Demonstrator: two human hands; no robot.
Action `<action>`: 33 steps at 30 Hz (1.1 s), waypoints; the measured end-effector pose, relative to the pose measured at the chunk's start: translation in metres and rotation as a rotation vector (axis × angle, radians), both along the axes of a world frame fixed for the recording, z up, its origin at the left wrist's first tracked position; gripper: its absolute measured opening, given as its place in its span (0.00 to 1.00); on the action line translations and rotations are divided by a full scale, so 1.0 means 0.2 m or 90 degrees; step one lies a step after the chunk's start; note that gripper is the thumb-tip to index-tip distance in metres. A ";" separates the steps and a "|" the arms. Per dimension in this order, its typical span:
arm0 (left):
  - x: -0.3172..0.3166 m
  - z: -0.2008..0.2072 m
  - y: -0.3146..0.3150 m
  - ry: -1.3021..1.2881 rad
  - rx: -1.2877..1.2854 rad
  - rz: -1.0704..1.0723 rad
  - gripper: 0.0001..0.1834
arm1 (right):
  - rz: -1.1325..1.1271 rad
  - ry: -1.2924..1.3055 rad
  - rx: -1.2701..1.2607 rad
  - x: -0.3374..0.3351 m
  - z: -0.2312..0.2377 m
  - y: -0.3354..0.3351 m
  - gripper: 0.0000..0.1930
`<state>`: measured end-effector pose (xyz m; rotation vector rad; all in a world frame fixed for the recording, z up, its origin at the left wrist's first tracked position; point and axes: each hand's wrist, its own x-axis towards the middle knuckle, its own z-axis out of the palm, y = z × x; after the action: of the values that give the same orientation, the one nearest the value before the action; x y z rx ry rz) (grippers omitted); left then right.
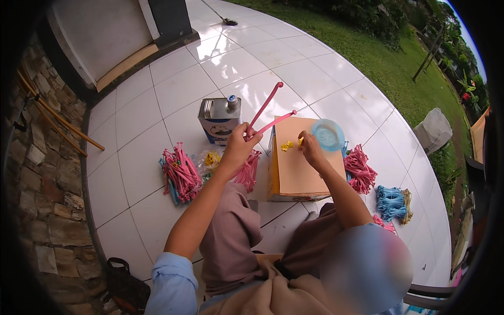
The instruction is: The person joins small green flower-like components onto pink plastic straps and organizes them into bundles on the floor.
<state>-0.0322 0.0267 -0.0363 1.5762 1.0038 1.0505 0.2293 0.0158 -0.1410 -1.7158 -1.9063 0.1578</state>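
Note:
My left hand (243, 144) is closed round two pink strips (269, 103) with small knobbed ends, which spread apart up and to the right. Over the orange-topped box (302, 176), my right hand (313, 149) pinches a small yellow piece (301, 141). More small yellow pieces (286, 146) lie on the box top, just left of that hand. A pale blue round dish (328, 135) sits at the box's far right corner. Behind my left hand stands a rectangular can (219, 123) with a blue-and-white front and a cap.
Bundles of pink strips (181, 173) lie on the white tiles left of my knees, beside a clear bag of yellow pieces (211, 159). To the right are another pink bundle (359, 169) and a blue bundle (391, 203). A black bag (127, 286) rests by the stone wall.

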 end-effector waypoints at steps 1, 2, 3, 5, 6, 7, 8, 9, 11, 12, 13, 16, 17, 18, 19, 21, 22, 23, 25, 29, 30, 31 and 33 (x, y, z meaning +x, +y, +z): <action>-0.01 0.01 0.00 -0.007 -0.028 -0.004 0.16 | 0.000 0.001 0.001 -0.01 0.02 0.01 0.19; 0.00 0.02 -0.01 -0.016 -0.055 -0.010 0.16 | -0.006 0.038 -0.017 0.00 0.04 0.01 0.18; -0.02 0.04 -0.01 -0.011 -0.053 -0.005 0.16 | -0.006 0.080 -0.034 -0.05 0.10 0.01 0.17; -0.03 0.05 -0.02 -0.022 -0.091 -0.003 0.16 | 0.006 0.176 -0.025 -0.15 0.28 0.00 0.17; -0.02 0.06 -0.03 -0.025 -0.088 -0.001 0.16 | 0.015 0.267 -0.017 -0.20 0.39 -0.02 0.17; -0.01 0.06 -0.03 -0.015 -0.046 0.003 0.17 | 0.038 0.315 -0.014 -0.24 0.49 -0.05 0.17; 0.00 0.06 -0.04 -0.004 -0.005 0.008 0.18 | 0.041 0.310 -0.014 -0.28 0.57 -0.09 0.17; 0.00 0.07 -0.04 -0.007 -0.005 0.014 0.18 | 0.072 0.408 -0.050 -0.31 0.65 -0.12 0.18; 0.04 0.10 -0.06 0.031 -0.018 -0.021 0.19 | 0.099 0.503 -0.087 -0.33 0.73 -0.18 0.19; 0.05 0.12 -0.07 0.031 -0.019 -0.021 0.19 | 0.112 0.522 -0.087 -0.34 0.75 -0.19 0.20; 0.06 0.13 -0.08 0.021 -0.032 -0.032 0.19 | 0.125 0.541 -0.087 -0.34 0.77 -0.21 0.20; 0.05 0.14 -0.08 -0.004 -0.050 -0.049 0.19 | 0.149 0.553 -0.102 -0.38 0.81 -0.23 0.19; 0.04 0.13 -0.08 -0.018 -0.054 -0.057 0.19 | 0.151 0.553 -0.102 -0.39 0.81 -0.23 0.19; 0.04 0.13 -0.08 -0.020 -0.054 -0.056 0.19 | 0.154 0.562 -0.103 -0.40 0.81 -0.24 0.19; 0.04 0.12 -0.07 -0.023 -0.036 -0.058 0.19 | 0.157 0.571 -0.104 -0.41 0.81 -0.24 0.19; 0.04 0.12 -0.07 -0.027 -0.018 -0.061 0.19 | 0.160 0.571 -0.093 -0.42 0.80 -0.24 0.19; 0.04 0.12 -0.07 -0.030 -0.017 -0.058 0.19 | 0.163 0.572 -0.082 -0.43 0.79 -0.24 0.19; 0.05 0.12 -0.07 -0.033 -0.017 -0.056 0.19 | 0.162 0.572 -0.081 -0.43 0.80 -0.24 0.19; 0.05 0.13 -0.08 -0.023 -0.011 -0.060 0.18 | 0.136 0.495 -0.055 -0.44 0.81 -0.25 0.19; 0.06 0.13 -0.09 -0.105 -0.008 -0.060 0.14 | 0.092 0.495 0.030 -0.42 0.88 -0.25 0.19; 0.07 0.13 -0.10 -0.105 -0.010 -0.061 0.14 | 0.084 0.533 0.020 -0.40 0.89 -0.24 0.19; 0.07 0.14 -0.11 -0.099 0.013 -0.057 0.13 | 0.085 0.554 0.014 -0.39 0.91 -0.24 0.20; 0.08 0.15 -0.13 -0.091 0.035 -0.054 0.12 | 0.084 0.578 0.006 -0.39 0.95 -0.25 0.20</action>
<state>-0.0154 0.0012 -0.0068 1.5501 0.8110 1.1237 0.1520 -0.0344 0.0492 -1.1814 -1.3076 0.8195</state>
